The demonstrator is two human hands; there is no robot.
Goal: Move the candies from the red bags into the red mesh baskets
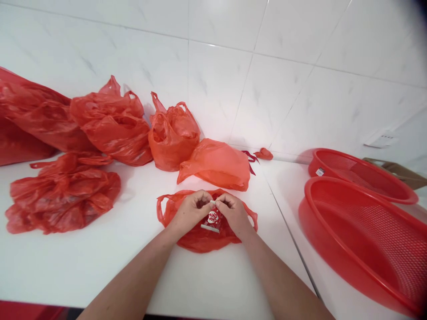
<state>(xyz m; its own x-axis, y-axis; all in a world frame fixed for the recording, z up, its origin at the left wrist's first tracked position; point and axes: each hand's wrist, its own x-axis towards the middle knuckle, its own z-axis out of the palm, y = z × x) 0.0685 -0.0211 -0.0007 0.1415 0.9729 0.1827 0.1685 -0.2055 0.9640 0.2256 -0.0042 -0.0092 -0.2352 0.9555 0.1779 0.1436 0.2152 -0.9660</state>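
Observation:
A small red packet (214, 218) with white lettering hangs between my two hands, over an opened red plastic bag (200, 242) spread on the table. My left hand (193, 209) pinches the packet's top edge from the left. From the other side, my right hand (231, 211) pinches the same edge, its fingertips close to those of the left. The packet's lower edge is a pale strip. Both wrists rest above the bag, whose handles stick out at either side. What lies inside the bag behind the packet is mostly hidden.
Several filled red plastic bags (173, 138) stand along the tiled wall, and a crumpled one (63, 195) lies at left. Just behind my hands is another red bag (220, 164). Two red plastic baskets (350, 240) stand at right, near a cardboard box (396, 172).

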